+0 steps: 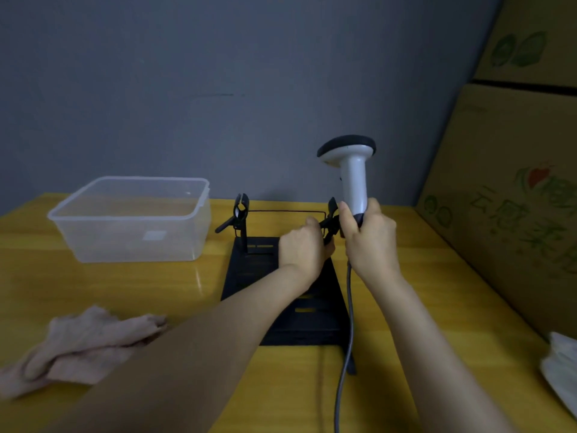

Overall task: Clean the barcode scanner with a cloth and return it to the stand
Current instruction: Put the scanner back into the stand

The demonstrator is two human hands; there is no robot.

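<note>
A white barcode scanner point(351, 170) with a black head stands upright in the air, and my right hand point(370, 235) grips the lower end of its handle. Its grey cable point(347, 323) hangs down toward the bottom edge. The black stand point(259, 267) lies flat on the yellow table with a thin wire rail and two black clamps. My left hand point(304, 245) is closed on the right clamp point(331, 218), just left of the scanner's handle. The left clamp point(239, 214) is untouched. A crumpled pinkish cloth point(84, 342) lies on the table at the lower left, apart from both hands.
A clear plastic tub point(134, 220) sits at the back left of the yellow table point(156, 285). Stacked cardboard boxes point(512, 189) wall off the right side. A pile of white folded material point(562, 370) lies at the right edge. A grey wall stands behind.
</note>
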